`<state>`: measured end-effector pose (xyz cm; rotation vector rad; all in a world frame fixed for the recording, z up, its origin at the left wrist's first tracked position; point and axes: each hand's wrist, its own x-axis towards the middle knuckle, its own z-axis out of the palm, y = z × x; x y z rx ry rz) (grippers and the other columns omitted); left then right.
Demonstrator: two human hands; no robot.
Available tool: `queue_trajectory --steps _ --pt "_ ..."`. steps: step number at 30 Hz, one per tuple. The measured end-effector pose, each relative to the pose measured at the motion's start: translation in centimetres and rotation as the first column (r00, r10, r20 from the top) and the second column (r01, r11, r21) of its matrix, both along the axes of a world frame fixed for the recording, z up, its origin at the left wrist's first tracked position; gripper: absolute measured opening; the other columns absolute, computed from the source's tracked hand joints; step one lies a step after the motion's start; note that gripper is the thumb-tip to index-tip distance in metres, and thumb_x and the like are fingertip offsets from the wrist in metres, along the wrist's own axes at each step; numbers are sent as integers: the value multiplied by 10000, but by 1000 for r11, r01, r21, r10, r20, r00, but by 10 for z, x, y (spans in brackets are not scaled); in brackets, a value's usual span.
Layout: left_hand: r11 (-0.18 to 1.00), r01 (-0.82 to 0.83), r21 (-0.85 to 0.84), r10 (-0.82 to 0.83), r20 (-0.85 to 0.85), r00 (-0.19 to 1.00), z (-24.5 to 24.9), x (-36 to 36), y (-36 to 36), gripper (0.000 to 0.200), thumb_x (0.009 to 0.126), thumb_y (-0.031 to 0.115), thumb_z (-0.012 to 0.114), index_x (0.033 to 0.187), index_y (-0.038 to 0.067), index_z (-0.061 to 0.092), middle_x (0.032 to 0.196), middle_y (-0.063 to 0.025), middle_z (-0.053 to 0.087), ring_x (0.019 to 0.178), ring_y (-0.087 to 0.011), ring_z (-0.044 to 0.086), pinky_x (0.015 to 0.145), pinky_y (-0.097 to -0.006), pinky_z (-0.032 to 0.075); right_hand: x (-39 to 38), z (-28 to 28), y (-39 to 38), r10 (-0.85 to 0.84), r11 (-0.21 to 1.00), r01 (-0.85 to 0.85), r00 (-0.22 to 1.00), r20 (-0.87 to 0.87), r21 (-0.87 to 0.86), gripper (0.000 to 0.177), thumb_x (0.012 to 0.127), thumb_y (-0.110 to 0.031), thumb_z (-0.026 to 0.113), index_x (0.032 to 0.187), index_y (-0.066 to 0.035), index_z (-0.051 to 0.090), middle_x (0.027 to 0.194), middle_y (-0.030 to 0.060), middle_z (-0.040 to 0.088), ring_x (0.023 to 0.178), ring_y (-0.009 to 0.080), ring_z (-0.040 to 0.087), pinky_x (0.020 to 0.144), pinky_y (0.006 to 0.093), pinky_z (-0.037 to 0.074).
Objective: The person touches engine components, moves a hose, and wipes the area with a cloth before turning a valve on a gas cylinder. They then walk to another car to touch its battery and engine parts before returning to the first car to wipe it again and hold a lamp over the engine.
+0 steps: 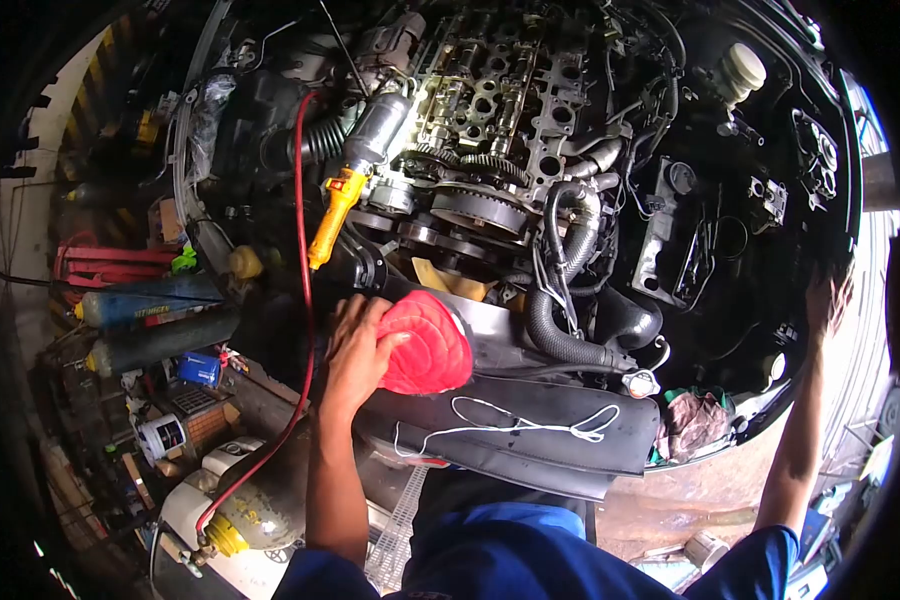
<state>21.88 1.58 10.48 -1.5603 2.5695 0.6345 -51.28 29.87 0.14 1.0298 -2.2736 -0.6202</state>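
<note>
My left hand is closed on the edge of a red cloth pad with curved stitching, its thumb lying over the cloth. The pad is just in front of the opened engine, above a dark panel on which a looped white cord lies. Far to the right, my right hand is stretched out at the edge of the engine bay, fingers extended, with nothing visible in it. A yellow-handled tool with a metal head, resembling a work lamp, rests at the engine's left side.
A red hose runs from beside the engine down to a tank at lower left. Gas cylinders and a blue box stand at left. A black ribbed hose crosses the engine's front. A crumpled rag lies at right.
</note>
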Motion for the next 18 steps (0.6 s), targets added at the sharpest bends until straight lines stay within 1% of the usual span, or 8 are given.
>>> queue_trajectory --steps 4,6,10,12,13,16,17,18 --pt "987 -22 -158 9 -81 997 -3 -9 -14 489 824 191 780 1260 58 604 1241 -187 552 1185 -377 530 1040 -439 422 -3 -8 -2 43 997 -43 999 3 -71 515 1034 -419 477 1461 -134 508 1593 220 323 1412 446 379 1152 537 327" --pt "983 -97 -158 54 -254 966 -3 -26 -34 509 879 200 745 1333 52 567 1301 -189 533 1247 -376 518 1069 -444 413 -2 -6 0 64 992 -64 998 -4 -104 502 1033 -405 482 1464 -149 507 1593 219 324 1407 455 381 1149 543 332" --pt "851 -174 -496 68 -225 972 -24 -52 -108 559 918 244 708 1397 28 518 1288 -234 546 1250 -407 512 1064 -458 412 2 -3 -2 -44 999 44 999 12 -28 493 1028 -389 501 1463 -157 513 1588 235 319 1414 462 366 1139 550 346" --pt "842 -258 -474 247 -88 965 -37 -56 -138 670 910 317 714 1468 54 452 1302 -277 546 1269 -430 500 1065 -475 409 -3 -7 2 38 997 -38 999 2 -62 495 1029 -394 502 1455 -144 520 1586 249 311 1415 458 365 1137 550 350" --pt "866 -242 -437 245 -52 968 -41 -53 -149 793 874 376 742 1511 63 387 1345 -302 531 1255 -461 519 1050 -496 423 -8 -10 3 78 994 -78 997 -2 -78 497 1029 -397 502 1452 -137 524 1586 256 307 1416 457 364 1136 550 351" --pt "894 -350 -278 359 -21 933 -52 -55 -158 864 842 363 774 1534 67 348 1393 -307 509 1223 -481 549 1023 -504 450 -3 -8 1 58 993 -56 998 12 -104 480 1032 -383 496 1414 -98 557 1586 251 310 1418 438 370 1133 535 360" --pt "866 -341 -364 361 -15 932 -69 -47 -166 796 827 324 788 1479 47 424 1347 -296 555 1183 -462 590 972 -503 479 2 -6 0 25 996 -22 999 27 -87 479 1032 -382 496 1401 -85 566 1584 248 315 1416 433 375 1133 531 361" --pt "888 -336 -314 348 -16 937 -65 -44 -172 733 844 317 769 1455 66 451 1356 -289 555 1187 -464 585 968 -513 478 4 -5 -2 -10 997 13 999 39 -72 479 1032 -382 496 1388 -73 575 1582 246 319 1414 429 380 1133 527 363"
